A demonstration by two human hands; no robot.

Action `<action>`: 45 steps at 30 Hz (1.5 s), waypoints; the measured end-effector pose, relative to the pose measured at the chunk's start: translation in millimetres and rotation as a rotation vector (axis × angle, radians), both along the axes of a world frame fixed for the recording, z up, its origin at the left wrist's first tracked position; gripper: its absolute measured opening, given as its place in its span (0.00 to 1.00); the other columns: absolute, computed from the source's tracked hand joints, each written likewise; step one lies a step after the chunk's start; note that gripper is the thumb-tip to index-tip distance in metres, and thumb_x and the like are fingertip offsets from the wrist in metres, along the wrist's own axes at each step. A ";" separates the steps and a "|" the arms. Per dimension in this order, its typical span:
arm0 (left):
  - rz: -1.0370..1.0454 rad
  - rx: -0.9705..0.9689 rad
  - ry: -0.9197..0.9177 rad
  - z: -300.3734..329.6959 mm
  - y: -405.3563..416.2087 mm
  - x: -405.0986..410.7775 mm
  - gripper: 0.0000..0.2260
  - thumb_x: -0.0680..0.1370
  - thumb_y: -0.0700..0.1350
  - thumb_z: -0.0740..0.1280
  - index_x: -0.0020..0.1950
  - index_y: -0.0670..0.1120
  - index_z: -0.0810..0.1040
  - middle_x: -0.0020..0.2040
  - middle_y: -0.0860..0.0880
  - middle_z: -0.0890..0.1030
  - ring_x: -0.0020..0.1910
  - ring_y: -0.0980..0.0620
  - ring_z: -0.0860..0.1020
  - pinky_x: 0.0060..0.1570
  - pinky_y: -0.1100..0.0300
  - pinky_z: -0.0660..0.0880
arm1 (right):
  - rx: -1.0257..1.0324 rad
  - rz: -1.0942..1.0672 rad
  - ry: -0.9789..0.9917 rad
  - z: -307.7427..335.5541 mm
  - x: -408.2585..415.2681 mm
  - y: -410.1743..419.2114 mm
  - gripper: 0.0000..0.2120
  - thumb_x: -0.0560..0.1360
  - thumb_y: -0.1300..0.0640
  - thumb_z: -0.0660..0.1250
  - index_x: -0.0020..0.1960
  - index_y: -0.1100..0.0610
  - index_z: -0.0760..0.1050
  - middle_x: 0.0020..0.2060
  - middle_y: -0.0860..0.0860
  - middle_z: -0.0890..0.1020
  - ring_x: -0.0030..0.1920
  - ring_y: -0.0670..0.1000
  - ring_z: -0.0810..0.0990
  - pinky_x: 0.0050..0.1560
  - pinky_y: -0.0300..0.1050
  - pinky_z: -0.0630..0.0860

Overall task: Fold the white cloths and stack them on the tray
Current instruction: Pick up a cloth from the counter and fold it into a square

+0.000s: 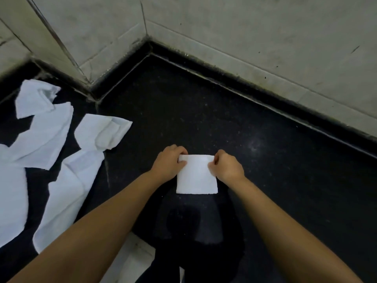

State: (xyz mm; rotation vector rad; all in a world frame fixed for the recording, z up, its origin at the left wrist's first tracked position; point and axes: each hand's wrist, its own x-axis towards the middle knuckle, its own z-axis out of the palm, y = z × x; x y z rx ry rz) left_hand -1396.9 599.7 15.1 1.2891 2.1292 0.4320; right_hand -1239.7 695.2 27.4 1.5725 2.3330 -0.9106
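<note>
A small folded white cloth (196, 175) lies as a neat square on the black counter (255, 129), near its front edge. My left hand (170, 162) pinches the cloth's far left corner between thumb and fingers. My right hand (227, 165) pinches the far right corner the same way. Several unfolded white cloths (61, 160) lie crumpled and spread out on the left of the counter. No tray is in view.
Pale tiled walls (244, 37) meet in a corner behind the counter, with a pillar edge (61, 48) jutting out at the left. A dark garment (200, 231) and pale floor tiles (134, 258) show below the front edge.
</note>
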 end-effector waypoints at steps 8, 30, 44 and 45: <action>0.326 -0.024 0.168 -4.5 -33.9 20.6 0.14 0.79 0.56 0.60 0.55 0.46 0.73 0.54 0.48 0.75 0.54 0.50 0.73 0.57 0.52 0.70 | -0.016 -0.026 -0.065 6.1 8.1 -9.8 0.16 0.78 0.49 0.60 0.57 0.60 0.72 0.45 0.53 0.78 0.43 0.52 0.77 0.36 0.43 0.71; 0.673 0.122 -1.061 72.0 -64.4 97.1 0.15 0.76 0.34 0.63 0.63 0.39 0.74 0.52 0.45 0.80 0.50 0.48 0.79 0.44 0.55 0.76 | -0.671 -0.460 0.853 55.0 100.1 -53.2 0.06 0.76 0.64 0.64 0.50 0.57 0.78 0.48 0.53 0.83 0.49 0.51 0.81 0.50 0.46 0.77; 0.299 -0.165 -1.210 93.5 -105.3 189.6 0.07 0.77 0.35 0.64 0.45 0.46 0.78 0.46 0.47 0.81 0.45 0.50 0.79 0.46 0.53 0.76 | -0.422 -0.939 1.038 75.7 239.1 -183.6 0.11 0.77 0.62 0.63 0.57 0.60 0.78 0.51 0.57 0.82 0.47 0.53 0.80 0.44 0.46 0.77; 0.264 -0.180 -1.199 94.0 -111.8 197.9 0.07 0.77 0.35 0.63 0.44 0.46 0.77 0.45 0.47 0.81 0.45 0.51 0.79 0.47 0.53 0.76 | -0.399 -0.969 1.057 75.9 246.7 -200.3 0.11 0.77 0.63 0.62 0.58 0.61 0.78 0.49 0.56 0.82 0.45 0.52 0.80 0.42 0.45 0.77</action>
